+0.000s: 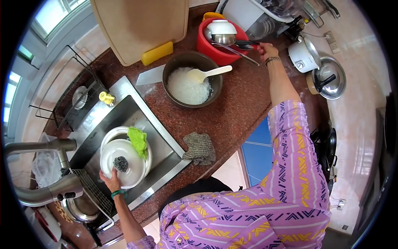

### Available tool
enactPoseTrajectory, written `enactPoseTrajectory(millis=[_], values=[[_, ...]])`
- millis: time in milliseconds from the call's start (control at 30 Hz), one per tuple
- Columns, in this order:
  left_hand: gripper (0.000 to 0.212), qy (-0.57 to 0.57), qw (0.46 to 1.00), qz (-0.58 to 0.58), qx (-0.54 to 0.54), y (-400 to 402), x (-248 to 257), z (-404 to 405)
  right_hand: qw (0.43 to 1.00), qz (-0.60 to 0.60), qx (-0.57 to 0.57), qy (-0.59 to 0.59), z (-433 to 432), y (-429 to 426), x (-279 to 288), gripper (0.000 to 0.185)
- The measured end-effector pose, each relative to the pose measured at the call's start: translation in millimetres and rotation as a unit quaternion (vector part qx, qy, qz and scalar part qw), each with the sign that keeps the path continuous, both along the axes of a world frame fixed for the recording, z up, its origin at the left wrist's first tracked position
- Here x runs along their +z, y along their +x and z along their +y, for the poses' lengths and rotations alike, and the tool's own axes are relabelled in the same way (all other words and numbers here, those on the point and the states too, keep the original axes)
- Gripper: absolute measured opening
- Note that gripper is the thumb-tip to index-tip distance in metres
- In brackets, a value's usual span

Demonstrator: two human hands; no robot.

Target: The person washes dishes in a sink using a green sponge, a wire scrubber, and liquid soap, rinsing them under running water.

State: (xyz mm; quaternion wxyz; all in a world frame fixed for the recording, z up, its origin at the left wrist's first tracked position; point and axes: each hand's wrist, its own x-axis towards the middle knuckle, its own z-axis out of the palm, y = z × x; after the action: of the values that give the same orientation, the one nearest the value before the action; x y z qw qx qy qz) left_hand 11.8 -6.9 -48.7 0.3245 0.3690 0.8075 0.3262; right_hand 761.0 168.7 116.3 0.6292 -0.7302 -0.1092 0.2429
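Note:
At the lower rim of a white plate (105, 155) in the sink, my left hand (111, 181) grips the edge with its thumb on top. A dark steel-wool scourer (120, 164) lies on that plate, touching the thumb. Beneath the plate is a white bowl (150, 162), and a lime-green cloth (137, 141) hangs over its side. My right hand (268, 51) reaches to the far right of a red basin (203, 43), its fingers closed around the end of a dark-handled utensil (247, 42). A white bowl (222, 27) and a metal bowl (225, 39) sit stacked in the basin.
A dark pot (166, 90) holds rice (186, 88) and a white rice paddle (217, 71). Beside it lies a cleaver blade (150, 76). A grey knitted cloth (199, 148) rests by the sink rim (161, 127). The faucet (49, 190) juts in from the left.

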Motion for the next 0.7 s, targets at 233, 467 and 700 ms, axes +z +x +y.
enactPoseTrajectory(millis=[233,467,700], values=[[0.09,0.011,1.0,0.01,-0.002,-6.5,-7.4,-1.3,0.997,0.058,-0.042,0.035,5.1,-15.8,4.9,0.007],[0.086,0.033,0.999,-0.022,0.006,-13.4,-20.5,-0.8,0.986,-0.025,-0.111,0.119,-12.2,20.4,25.9,0.01],[0.085,0.043,0.996,-0.069,0.026,-14.0,-25.2,-0.1,0.983,-0.066,-0.127,0.114,-46.4,25.6,68.9,0.006]])
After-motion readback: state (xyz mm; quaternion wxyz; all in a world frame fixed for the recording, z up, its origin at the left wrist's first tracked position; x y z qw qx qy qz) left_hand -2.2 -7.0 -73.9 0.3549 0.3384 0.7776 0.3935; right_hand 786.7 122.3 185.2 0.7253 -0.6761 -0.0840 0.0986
